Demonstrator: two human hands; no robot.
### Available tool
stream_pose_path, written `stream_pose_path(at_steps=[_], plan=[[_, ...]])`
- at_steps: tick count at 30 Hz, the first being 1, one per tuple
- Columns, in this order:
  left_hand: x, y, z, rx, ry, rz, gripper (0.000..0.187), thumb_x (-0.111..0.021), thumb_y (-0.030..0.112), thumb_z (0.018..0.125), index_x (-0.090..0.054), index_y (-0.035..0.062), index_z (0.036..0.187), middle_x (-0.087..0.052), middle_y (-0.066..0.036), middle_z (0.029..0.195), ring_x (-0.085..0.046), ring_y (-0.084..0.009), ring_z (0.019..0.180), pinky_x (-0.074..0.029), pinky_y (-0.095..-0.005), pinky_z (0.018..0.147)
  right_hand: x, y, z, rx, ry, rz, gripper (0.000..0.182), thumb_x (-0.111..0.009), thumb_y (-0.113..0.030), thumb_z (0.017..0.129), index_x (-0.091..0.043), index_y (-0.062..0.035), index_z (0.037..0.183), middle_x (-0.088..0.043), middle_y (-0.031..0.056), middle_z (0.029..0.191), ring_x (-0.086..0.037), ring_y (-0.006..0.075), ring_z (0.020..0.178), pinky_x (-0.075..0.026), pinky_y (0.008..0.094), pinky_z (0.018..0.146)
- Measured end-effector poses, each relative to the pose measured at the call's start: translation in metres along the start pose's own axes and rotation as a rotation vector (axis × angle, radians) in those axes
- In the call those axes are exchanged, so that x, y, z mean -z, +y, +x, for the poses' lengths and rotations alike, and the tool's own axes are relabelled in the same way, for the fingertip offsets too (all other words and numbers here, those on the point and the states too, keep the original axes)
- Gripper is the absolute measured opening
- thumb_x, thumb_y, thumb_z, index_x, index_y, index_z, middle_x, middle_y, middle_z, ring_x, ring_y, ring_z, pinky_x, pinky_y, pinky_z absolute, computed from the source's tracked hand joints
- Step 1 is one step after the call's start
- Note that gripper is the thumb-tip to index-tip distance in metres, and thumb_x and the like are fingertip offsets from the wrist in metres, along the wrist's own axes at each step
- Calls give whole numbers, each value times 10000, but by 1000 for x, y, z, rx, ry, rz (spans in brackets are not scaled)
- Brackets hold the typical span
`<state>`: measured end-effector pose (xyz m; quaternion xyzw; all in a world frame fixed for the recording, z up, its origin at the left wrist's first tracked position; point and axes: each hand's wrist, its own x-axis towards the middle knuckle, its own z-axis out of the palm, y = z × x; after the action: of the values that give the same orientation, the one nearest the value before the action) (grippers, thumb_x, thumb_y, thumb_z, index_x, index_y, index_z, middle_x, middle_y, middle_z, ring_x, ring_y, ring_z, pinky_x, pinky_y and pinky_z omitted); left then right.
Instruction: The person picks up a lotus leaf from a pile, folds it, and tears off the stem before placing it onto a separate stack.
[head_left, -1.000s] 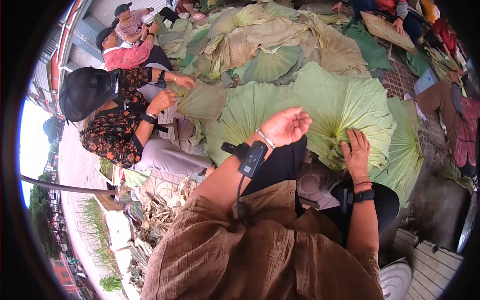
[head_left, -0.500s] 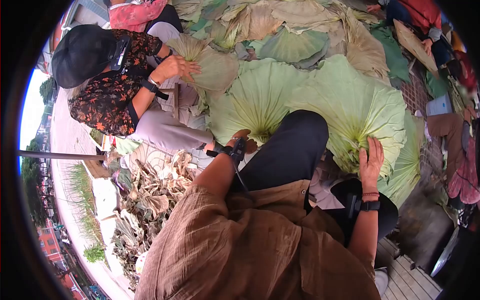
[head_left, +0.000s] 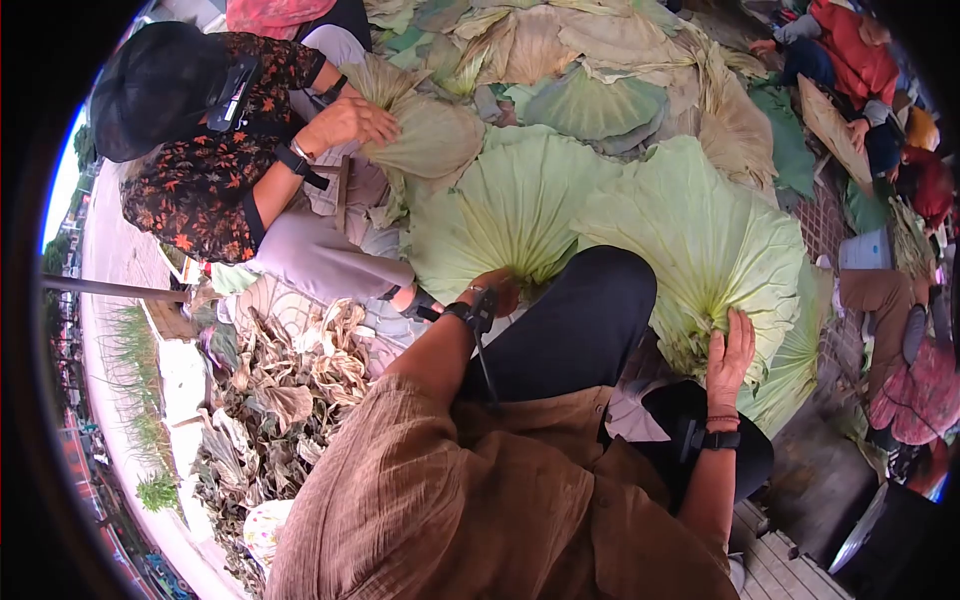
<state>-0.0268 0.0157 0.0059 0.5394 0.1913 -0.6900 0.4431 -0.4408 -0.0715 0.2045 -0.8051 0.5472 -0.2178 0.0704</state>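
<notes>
Two broad, pale green lotus leaves lie side by side before my knees, their veins fanning out from gathered bases. My right hand point(head_left: 732, 350) rests on the right lotus leaf point(head_left: 700, 225), fingers stretched along its surface beside the crumpled base. At the base of the left lotus leaf point(head_left: 505, 200) is my left hand point(head_left: 500, 290), close beside my raised knee; its fingers are blurred and partly hidden. Another green leaf point(head_left: 790, 365) shows under the right one.
A large pile of drying leaves point(head_left: 530, 50) spreads ahead. At left, a person in a black cap point(head_left: 165, 90) handles a brownish leaf point(head_left: 430, 135). Crumpled dry scraps point(head_left: 280, 400) heap at my left. Other people sit at right, one in red point(head_left: 850, 50) holding a flat brown piece point(head_left: 832, 130).
My left hand has moved in against the left leaf's base. My right hand stays by the right leaf's base, fingers a little closer together. The view has shifted slightly.
</notes>
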Motion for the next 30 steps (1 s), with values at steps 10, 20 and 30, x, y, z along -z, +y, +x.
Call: stream_pose_path(at_steps=[10, 20, 30], plan=[[13, 4, -4, 147, -599, -273, 320, -531, 291, 882, -505, 134, 604, -495, 8, 559, -503, -178, 552, -421, -311, 574, -2, -2, 1, 3, 10, -32, 445, -494, -285, 877, -472, -72, 1266, -442, 155, 1290, -372, 339, 1221, -263, 446, 1029], [-15, 19, -53, -202, -312, -549, 110, -674, 130, 712, -595, 86, 775, -614, -35, 765, -582, -209, 740, -485, -367, 706, -1, 1, -7, -74, 65, 23, 480, -550, -352, 822, -492, -137, 1247, -440, 110, 1297, -354, 322, 1245, -222, 502, 1042], [-87, 108, -167, -540, -669, -213, 74, -624, 73, 726, -597, 10, 754, -641, -87, 748, -630, -254, 817, -512, -348, 711, 7, 2, -9, -120, 63, 48, 498, -512, -427, 836, -492, -141, 1243, -441, 114, 1306, -345, 320, 1253, -218, 528, 1038]])
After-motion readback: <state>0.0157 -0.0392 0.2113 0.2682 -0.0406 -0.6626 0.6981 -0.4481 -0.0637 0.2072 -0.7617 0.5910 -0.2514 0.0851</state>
